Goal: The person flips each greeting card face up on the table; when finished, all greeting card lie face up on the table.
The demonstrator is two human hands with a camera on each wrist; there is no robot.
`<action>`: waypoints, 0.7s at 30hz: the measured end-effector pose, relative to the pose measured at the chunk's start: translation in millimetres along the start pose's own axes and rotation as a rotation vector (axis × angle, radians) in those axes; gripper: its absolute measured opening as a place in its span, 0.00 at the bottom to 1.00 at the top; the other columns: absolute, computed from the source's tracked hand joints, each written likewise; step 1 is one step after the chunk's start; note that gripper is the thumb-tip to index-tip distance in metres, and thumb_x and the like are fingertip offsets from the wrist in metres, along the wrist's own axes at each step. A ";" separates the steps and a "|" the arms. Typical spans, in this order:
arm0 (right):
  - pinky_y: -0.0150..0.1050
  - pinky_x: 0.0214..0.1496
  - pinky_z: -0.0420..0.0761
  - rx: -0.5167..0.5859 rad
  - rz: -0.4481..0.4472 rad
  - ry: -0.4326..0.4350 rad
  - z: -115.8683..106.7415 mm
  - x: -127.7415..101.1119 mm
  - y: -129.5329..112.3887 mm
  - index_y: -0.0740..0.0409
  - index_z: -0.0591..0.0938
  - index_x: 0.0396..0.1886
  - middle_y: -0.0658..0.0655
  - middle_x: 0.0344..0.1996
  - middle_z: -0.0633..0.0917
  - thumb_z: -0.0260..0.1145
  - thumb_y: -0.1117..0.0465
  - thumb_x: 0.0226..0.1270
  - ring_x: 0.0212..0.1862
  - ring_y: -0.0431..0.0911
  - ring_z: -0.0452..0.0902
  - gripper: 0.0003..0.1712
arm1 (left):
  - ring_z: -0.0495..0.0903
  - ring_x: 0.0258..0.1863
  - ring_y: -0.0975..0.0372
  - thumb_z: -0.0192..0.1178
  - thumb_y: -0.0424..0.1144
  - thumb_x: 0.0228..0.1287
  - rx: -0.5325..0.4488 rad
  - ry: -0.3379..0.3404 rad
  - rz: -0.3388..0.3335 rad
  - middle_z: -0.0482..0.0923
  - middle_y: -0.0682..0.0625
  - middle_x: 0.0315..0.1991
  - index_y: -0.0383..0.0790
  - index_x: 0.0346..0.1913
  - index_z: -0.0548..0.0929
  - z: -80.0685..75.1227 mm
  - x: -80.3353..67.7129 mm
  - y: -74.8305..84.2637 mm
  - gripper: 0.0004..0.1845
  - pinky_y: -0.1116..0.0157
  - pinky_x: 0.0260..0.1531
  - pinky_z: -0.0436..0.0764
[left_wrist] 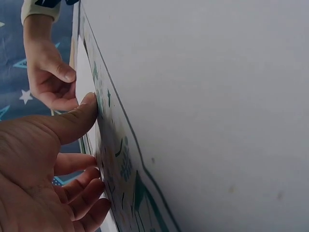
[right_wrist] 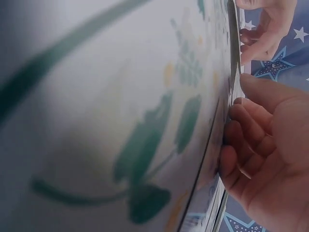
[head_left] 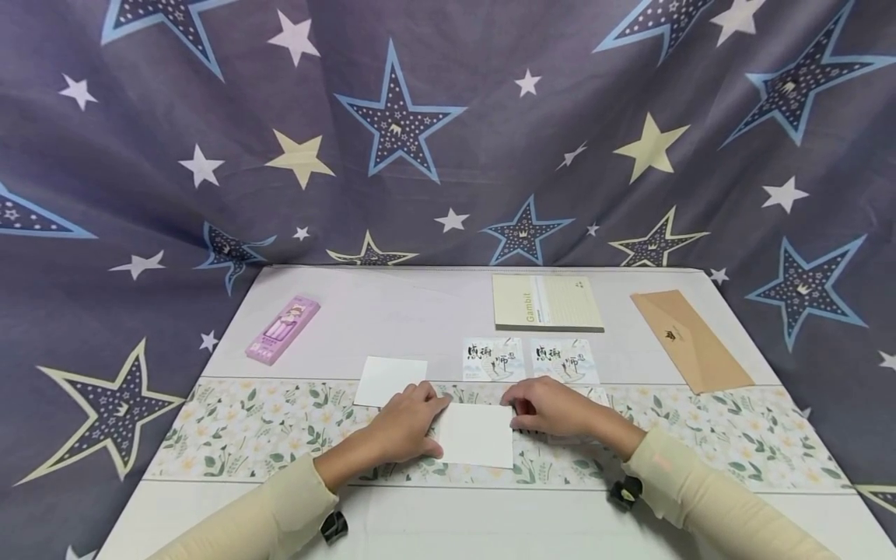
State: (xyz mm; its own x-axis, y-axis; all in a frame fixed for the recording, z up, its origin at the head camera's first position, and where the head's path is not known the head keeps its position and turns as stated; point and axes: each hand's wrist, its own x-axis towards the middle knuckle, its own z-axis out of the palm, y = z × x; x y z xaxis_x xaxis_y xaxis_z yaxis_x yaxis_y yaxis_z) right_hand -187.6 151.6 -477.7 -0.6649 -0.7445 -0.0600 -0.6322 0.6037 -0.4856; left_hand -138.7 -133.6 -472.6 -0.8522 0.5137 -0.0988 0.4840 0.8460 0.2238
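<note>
cloth with stars [head_left: 448, 117] hangs behind the white counter [head_left: 392, 303], which carries a flowered strip [head_left: 266, 428] along its near part. on that strip, in the middle, lies the blank white card [head_left: 478, 435] that both hands work on. the left hand [head_left: 406, 426] presses the card's left edge, thumb on top; the right hand [head_left: 553, 406] pinches its right edge with curled fingers. beyond the card lie a notebook [head_left: 546, 302], a brown envelope [head_left: 693, 340], a pink box [head_left: 282, 328], two printed cards [head_left: 530, 359] and a second blank card [head_left: 389, 379].

to do this well, i judge the left hand should keep the card pinned flat while the right lifts only its own edge, so the card does not slide on the strip.

the head view alone shows the whole layout; the left wrist view shows the thumb [left_wrist: 77, 118] flat on the card's edge, and the right wrist view shows fingertips [right_wrist: 241, 116] tucked at the edge.
</note>
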 end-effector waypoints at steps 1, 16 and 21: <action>0.28 0.35 0.73 0.014 0.000 0.001 0.0 -0.1 0.4 0.47 0.82 0.49 0.37 0.25 0.77 0.68 0.52 0.62 0.26 0.30 0.69 0.15 | 0.66 0.40 0.63 0.73 0.60 0.42 -0.007 0.003 -0.002 0.72 0.51 0.47 0.42 0.65 0.73 -0.1 0.1 0.1 0.46 0.66 0.38 0.68; 0.29 0.32 0.75 0.187 0.022 0.069 -9.8 -2.9 0.2 0.45 0.74 0.36 0.41 0.23 0.77 0.60 0.56 0.70 0.26 0.32 0.70 0.03 | 0.72 0.25 0.72 0.72 0.41 0.51 -0.303 0.094 -0.046 0.75 0.63 0.29 0.47 0.46 0.74 -13.9 12.8 -2.9 0.22 0.71 0.32 0.73; 0.34 0.30 0.78 0.336 -0.002 0.070 -17.9 -2.3 8.0 0.54 0.79 0.37 0.48 0.22 0.80 0.52 0.56 0.75 0.24 0.41 0.74 0.11 | 0.73 0.24 0.73 0.71 0.37 0.53 -0.354 0.226 -0.010 0.75 0.63 0.27 0.44 0.43 0.75 -21.3 18.1 -3.7 0.17 0.74 0.28 0.74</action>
State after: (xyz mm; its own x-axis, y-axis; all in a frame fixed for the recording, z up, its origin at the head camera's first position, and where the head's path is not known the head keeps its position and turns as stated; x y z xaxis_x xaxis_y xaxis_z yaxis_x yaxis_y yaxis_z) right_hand -198.2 163.2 -465.9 -0.6968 -0.7172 -0.0041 -0.4750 0.4658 -0.7466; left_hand -160.2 -130.4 -454.5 -0.8976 0.4283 0.1040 0.4113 0.7289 0.5473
